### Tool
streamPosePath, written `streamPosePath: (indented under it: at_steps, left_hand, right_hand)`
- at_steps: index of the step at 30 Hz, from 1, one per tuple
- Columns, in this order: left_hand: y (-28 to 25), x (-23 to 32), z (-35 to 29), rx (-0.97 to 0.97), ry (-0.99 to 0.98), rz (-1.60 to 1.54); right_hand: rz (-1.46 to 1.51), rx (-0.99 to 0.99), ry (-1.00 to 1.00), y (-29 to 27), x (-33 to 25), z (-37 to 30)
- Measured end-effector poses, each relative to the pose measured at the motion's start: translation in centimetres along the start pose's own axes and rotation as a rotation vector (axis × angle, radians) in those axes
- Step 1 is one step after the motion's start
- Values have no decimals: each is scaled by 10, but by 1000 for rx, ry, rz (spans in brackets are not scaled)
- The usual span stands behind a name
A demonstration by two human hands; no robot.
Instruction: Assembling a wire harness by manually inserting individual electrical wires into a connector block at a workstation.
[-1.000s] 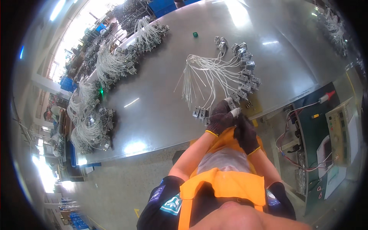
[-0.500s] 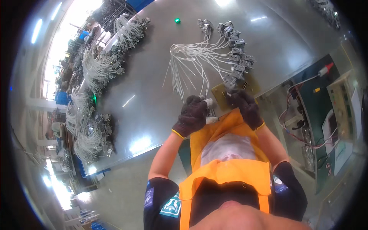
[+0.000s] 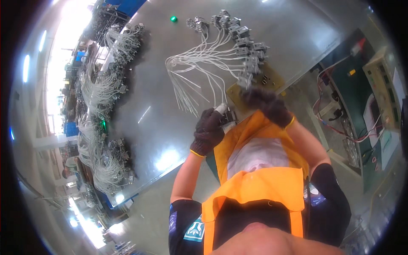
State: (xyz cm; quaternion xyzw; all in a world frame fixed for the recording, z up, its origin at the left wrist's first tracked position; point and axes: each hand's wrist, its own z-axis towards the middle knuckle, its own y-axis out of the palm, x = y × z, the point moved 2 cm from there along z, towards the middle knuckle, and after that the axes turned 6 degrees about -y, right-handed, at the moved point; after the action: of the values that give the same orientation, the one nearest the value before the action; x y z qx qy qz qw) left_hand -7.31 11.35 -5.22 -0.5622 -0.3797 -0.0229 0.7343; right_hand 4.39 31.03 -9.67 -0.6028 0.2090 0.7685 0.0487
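My left hand, in a dark knit glove with a yellow cuff, is closed around a small metal housing at the table's near edge. A white part shows at its fingertips; the grip is partly hidden. My right hand, gloved alike, hovers over a yellow-brown plate, its fingers smeared by motion. Just beyond those fingers lies the nearest metal housing of a curved row. Thin white cables run from the row to a loose bunch left of it.
Along the table's left side lie several heaps of white-cabled metal parts. A small green round object rests on the grey table at the back. To the right stand a box-like device and red and white wires.
The view has shifted, so the table things appear further left. My left hand still grips the metal housing. My right hand has moved slightly and its fingers are more blurred.
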Motion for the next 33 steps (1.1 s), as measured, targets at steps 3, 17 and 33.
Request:
streamPosePath:
  at_steps: [3, 17, 33]
  left_hand:
    - [-8, 15, 11, 9, -5, -118]
    - [29, 1, 47, 38, -174, -449]
    - [33, 47, 49, 279, -123, 4]
  right_hand:
    - [-63, 105, -98, -17, -12, 34]
    - [319, 393, 242, -23, -4, -38]
    - [240, 258, 393, -2, 0, -67]
